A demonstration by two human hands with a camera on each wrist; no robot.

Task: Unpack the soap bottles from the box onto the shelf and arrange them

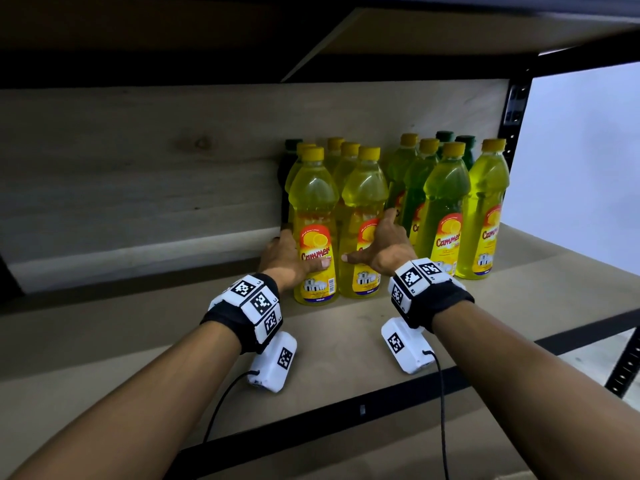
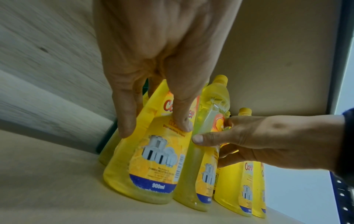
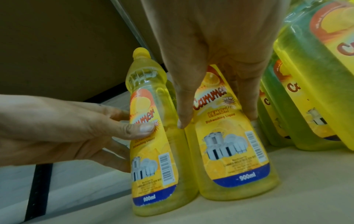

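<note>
Two yellow lemon soap bottles stand side by side at the front of a cluster on the shelf (image 1: 346, 341). My left hand (image 1: 294, 254) grips the left front bottle (image 1: 315, 230), thumb across its label and fingers round its left side. My right hand (image 1: 372, 237) grips the right front bottle (image 1: 363, 220), thumb on the label and fingers round the right side. The left wrist view shows my left hand (image 2: 153, 124) on its bottle (image 2: 149, 159). In the right wrist view my right hand (image 3: 214, 115) holds its bottle (image 3: 233, 151). Both bottles stand upright and touch each other.
More yellow bottles stand behind the held pair, with a dark green-capped one (image 1: 292, 147) at the back left. A second group of yellow bottles (image 1: 446, 216) and green-capped ones (image 1: 445, 136) stands to the right, near the black upright post (image 1: 516, 109). A wooden back panel (image 1: 138, 185) closes the rear.
</note>
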